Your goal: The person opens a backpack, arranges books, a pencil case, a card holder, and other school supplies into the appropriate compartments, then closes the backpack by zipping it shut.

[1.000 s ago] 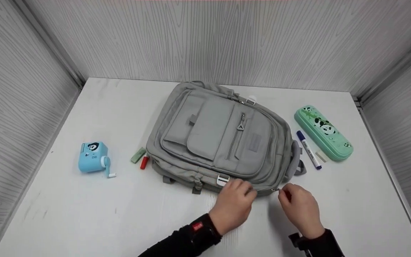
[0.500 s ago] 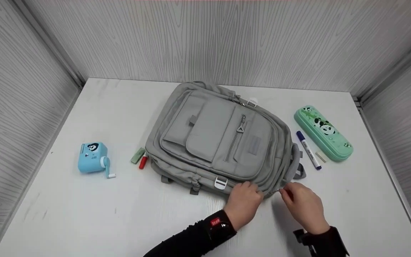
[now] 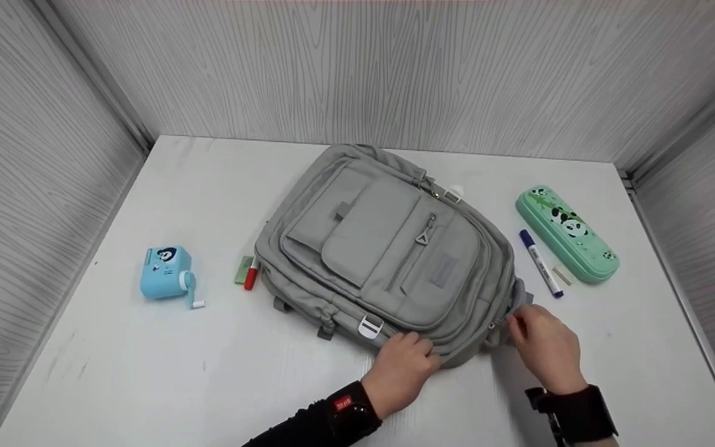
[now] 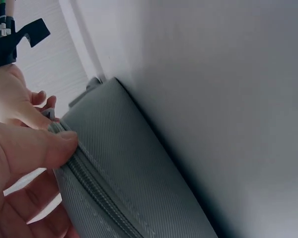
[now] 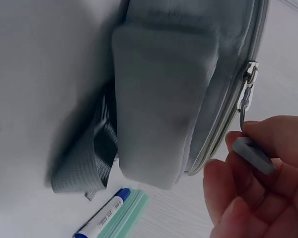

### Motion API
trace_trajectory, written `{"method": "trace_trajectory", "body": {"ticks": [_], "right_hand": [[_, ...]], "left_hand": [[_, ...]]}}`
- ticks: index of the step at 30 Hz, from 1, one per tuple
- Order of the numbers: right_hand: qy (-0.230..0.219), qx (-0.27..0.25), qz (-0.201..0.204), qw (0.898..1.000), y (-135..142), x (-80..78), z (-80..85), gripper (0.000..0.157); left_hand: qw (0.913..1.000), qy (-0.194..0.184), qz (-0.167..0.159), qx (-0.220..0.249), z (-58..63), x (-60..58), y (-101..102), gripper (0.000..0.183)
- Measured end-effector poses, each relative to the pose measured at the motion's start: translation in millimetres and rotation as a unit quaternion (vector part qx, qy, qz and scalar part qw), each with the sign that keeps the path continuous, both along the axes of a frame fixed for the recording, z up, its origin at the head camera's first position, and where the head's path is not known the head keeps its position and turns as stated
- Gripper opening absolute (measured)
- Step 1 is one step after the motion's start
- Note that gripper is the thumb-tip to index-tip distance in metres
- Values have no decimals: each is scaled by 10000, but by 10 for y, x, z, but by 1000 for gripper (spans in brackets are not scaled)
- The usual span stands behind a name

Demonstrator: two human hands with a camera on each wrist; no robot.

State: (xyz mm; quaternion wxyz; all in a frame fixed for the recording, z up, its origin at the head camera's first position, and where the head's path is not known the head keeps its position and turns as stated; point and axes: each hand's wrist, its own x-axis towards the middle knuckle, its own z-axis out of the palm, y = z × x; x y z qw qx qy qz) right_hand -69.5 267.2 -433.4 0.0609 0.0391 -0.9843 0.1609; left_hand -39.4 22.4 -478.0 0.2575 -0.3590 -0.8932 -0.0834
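Observation:
A grey backpack (image 3: 367, 233) lies on its back on the white table, its top end toward the right. My left hand (image 3: 400, 374) grips the near side edge of the bag; in the left wrist view its thumb presses beside a closed stretch of zipper (image 4: 102, 196). At the bag's near right corner, my right hand (image 3: 548, 347) pinches a zipper pull. The right wrist view shows that grey zipper pull (image 5: 253, 154) between thumb and fingers, linked by a metal ring to the slider (image 5: 250, 73). Beside it hangs the padded grey top handle (image 5: 161, 104).
To the right lie a green panda pencil case (image 3: 568, 234), a blue-capped marker (image 3: 541, 263) and a small pale eraser (image 3: 562, 275). Left of the bag are a blue crank sharpener (image 3: 167, 273), a green block (image 3: 243, 269) and a red-capped marker (image 3: 251, 277).
My right hand has moved right and slightly away from me with the zipper pull, around the bag's corner. The backpack has turned a little, its near right corner coming closer, my left hand still on its edge.

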Motion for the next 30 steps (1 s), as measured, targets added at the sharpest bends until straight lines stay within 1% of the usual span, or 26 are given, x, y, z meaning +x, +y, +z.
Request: {"method": "trace_trajectory", "body": {"ticks": [4,9,15,19,23,26,30], "right_hand": [[281,-46,42,9996,55,-15,-18,13],[598,-94,-28,9982,133,-20,-28,12],[614,-114,-101,9980,188,0,-36,11],[645,-149,-119,9977,188,-1,-43,12],[616,-128,-112,9980,174,-16,-53,13],[460,-149,-98,9988,151,-24,-51,13],[110,-186,-78,9997,101,-24,-32,15]], "left_hand": [[9994,8,-257,218,-25,27,-150,11],[9984,-123,-496,244,-28,39,-348,6],[9979,-213,-573,233,-18,13,-602,7],[9983,-112,-529,204,-12,-26,-778,6],[9991,-58,-376,185,-1,-78,-977,6],[9996,-150,-173,184,18,-126,-1139,4],[9994,-258,155,174,45,-195,-1336,5]]}}
